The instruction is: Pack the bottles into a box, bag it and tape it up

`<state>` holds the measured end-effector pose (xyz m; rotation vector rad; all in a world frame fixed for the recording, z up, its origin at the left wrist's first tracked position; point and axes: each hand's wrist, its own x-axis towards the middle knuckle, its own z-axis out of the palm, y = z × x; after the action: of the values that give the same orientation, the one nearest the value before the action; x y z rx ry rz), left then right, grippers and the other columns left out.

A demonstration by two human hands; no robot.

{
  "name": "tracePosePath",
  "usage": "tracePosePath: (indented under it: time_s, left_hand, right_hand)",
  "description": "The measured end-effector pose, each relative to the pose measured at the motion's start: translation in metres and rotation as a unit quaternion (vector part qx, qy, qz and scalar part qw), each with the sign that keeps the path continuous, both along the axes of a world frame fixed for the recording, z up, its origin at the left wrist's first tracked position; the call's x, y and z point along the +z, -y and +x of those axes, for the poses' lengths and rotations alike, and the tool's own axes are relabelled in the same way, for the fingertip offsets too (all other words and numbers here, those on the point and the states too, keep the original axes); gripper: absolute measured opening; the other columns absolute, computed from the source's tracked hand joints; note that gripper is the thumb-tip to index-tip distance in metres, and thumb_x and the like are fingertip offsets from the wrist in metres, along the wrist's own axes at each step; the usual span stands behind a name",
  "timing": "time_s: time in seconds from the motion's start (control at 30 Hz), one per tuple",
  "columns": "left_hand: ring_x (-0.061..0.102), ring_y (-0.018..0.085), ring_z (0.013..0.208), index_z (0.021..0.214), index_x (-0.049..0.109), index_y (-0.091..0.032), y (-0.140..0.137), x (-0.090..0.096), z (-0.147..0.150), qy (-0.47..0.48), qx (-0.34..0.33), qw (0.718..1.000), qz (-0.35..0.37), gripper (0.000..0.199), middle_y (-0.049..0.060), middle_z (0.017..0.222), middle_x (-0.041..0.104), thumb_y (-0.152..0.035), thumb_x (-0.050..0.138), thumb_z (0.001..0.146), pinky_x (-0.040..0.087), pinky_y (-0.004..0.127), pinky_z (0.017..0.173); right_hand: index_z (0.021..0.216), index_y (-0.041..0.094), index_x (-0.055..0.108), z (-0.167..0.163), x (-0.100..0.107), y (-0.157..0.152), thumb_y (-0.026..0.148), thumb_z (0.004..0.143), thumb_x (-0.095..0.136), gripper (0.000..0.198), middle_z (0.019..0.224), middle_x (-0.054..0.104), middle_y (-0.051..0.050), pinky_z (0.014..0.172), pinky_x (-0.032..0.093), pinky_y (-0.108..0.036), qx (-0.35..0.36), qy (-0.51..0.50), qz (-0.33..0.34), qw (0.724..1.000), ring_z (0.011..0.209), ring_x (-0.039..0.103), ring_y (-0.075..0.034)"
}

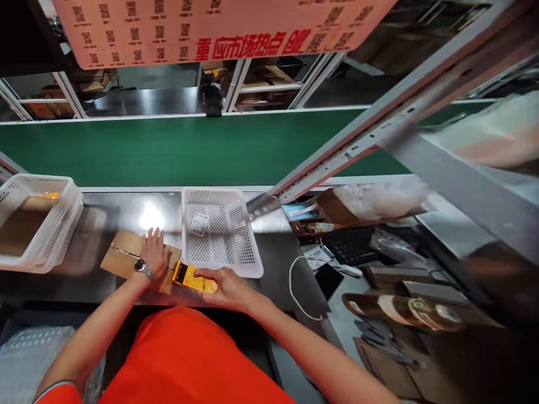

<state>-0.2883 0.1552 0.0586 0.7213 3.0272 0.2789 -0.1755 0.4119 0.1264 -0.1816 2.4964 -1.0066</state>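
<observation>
My left hand (154, 253), with a metal wristwatch on its wrist, lies flat with fingers stretched out on a brown cardboard box (118, 265). A dark seam with shiny specks runs along the box top and passes under that hand. At the box's right end, my right hand (229, 287) grips a yellow thing with a black front and printed lettering, which looks like a tape dispenser (196, 278). Its front edge meets the box where the seam ends. Behind the dispenser is a white perforated basket (256, 264) holding a small white labelled packet (199, 223).
Stacked white baskets (69, 224) with cardboard inside stand left on the metal table (95, 219). A green conveyor belt (168, 151) crosses behind. A slanted metal post (337, 163) rises at right. A printed pink board (168, 33) hangs overhead. Cartons and a keyboard (349, 247) lie right.
</observation>
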Motion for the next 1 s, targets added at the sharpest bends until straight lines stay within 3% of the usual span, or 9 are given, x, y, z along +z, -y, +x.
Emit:
tracePosePath:
  time_s: [0.1,0.2,0.37,0.57,0.73,0.87,1.0]
  left_hand:
    - [0.059,0.044,0.135,0.13,0.072,-0.006,-0.03,0.003,0.007,0.018,-0.033,0.999,-0.028,0.052,0.027,0.128,0.074,-0.043,0.04,0.112,0.032,0.071,0.121]
    - [0.068,0.038,0.11,0.105,0.077,-0.012,-0.033,0.007,0.004,0.025,-0.035,0.997,-0.064,0.044,0.02,0.106,0.076,-0.037,0.042,0.111,0.033,0.069,0.117]
    - [0.067,0.035,0.107,0.106,0.077,-0.018,-0.029,0.011,-0.001,0.029,-0.028,0.996,-0.08,0.038,0.014,0.107,0.077,-0.034,0.042,0.11,0.032,0.064,0.118]
    - [0.066,0.034,0.111,0.112,0.075,-0.018,-0.031,0.017,-0.006,0.059,-0.054,0.994,-0.078,0.037,0.013,0.113,0.078,-0.039,0.045,0.109,0.034,0.061,0.116]
    - [0.066,0.031,0.108,0.107,0.075,-0.02,-0.032,0.021,-0.002,0.053,-0.124,0.988,-0.071,0.034,0.011,0.11,0.078,-0.037,0.046,0.109,0.032,0.058,0.118]
    - [0.066,0.031,0.109,0.108,0.074,-0.02,-0.035,0.018,-0.004,0.05,-0.139,0.986,-0.078,0.036,0.011,0.112,0.079,-0.037,0.043,0.111,0.032,0.057,0.119]
    - [0.066,0.032,0.11,0.11,0.075,-0.021,-0.035,0.014,-0.011,0.044,-0.146,0.984,-0.094,0.038,0.012,0.112,0.079,-0.037,0.041,0.111,0.033,0.057,0.118]
  right_hand:
    - [0.128,0.025,0.082,0.01,-0.016,-0.002,0.036,0.08,0.075,0.05,0.101,0.084,-0.006,0.077,0.053,-0.029,-0.027,-0.019,-0.036,0.999,0.085,0.077,-0.024]
    - [0.127,0.025,0.082,0.024,-0.035,-0.004,0.032,0.079,0.076,0.05,0.106,0.085,-0.007,0.079,0.056,-0.03,-0.047,-0.055,-0.065,0.995,0.09,0.081,-0.027]
    - [0.136,0.025,0.078,0.054,-0.071,-0.017,0.034,0.081,0.076,0.055,0.112,0.085,-0.009,0.079,0.059,-0.031,-0.044,-0.107,-0.108,0.987,0.089,0.081,-0.026]
    - [0.135,0.027,0.079,0.093,-0.112,-0.049,0.032,0.079,0.075,0.057,0.103,0.085,-0.011,0.085,0.062,-0.04,-0.057,-0.016,-0.02,0.998,0.092,0.081,-0.034]
    - [0.137,0.029,0.079,0.071,-0.114,-0.022,0.032,0.08,0.076,0.057,0.103,0.085,-0.012,0.09,0.061,-0.041,-0.036,0.019,-0.024,0.999,0.097,0.08,-0.035]
    - [0.132,0.028,0.081,0.035,-0.111,0.012,0.034,0.076,0.083,0.056,0.105,0.084,-0.009,0.087,0.058,-0.038,-0.079,0.037,-0.071,0.994,0.095,0.077,-0.032]
    - [0.118,0.024,0.086,0.015,-0.111,0.026,0.028,0.077,0.082,0.041,0.082,0.079,-0.005,0.072,0.054,-0.032,-0.135,0.062,-0.107,0.983,0.077,0.072,-0.024]
